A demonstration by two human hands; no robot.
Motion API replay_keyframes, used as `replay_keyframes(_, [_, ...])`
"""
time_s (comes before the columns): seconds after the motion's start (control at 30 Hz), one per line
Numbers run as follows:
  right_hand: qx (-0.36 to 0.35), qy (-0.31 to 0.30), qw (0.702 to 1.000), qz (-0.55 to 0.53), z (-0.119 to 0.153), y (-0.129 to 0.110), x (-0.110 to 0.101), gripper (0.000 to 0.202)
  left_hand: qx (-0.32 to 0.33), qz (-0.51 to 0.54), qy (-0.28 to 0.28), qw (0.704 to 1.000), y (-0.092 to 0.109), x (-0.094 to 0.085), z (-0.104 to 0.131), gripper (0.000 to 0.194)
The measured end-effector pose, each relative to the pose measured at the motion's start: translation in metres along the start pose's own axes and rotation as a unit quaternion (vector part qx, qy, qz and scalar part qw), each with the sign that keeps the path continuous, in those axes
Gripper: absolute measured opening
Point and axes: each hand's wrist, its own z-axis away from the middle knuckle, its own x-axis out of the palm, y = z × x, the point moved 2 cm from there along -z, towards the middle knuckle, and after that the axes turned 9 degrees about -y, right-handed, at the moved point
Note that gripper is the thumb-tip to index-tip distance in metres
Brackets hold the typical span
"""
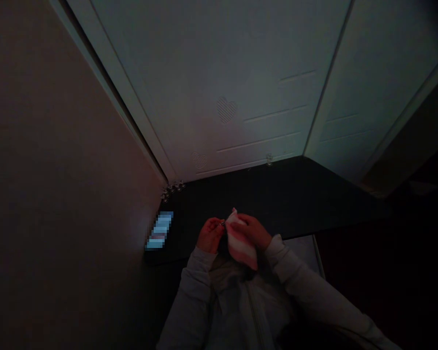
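My right hand [251, 229] is closed on a pink-and-white striped cloth [243, 247], which hangs down in front of my body. Close to its left side, my left hand [210, 235] pinches a small shiny object [222, 223] that touches or nearly touches the cloth's edge. The dim light hides what kind of object it is. Both hands are above the near part of a dark tabletop [263, 194].
Several small shiny, clear-looking pieces [171, 188] stand in the back left corner. A similar single piece [269, 159] is by the back panel [219, 63]. A lit, pixelated phone-like screen [159, 231] lies at the left, beside the wall [76, 170].
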Motion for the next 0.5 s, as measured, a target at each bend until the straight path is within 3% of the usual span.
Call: replay_keyframes(0.5, [-0.021,0.000,0.997,0.074,0.0027,0.0037,0.0007,0.024,-0.007,0.005,0.004,1.000,0.0025,0.0001,0.0019,0.027])
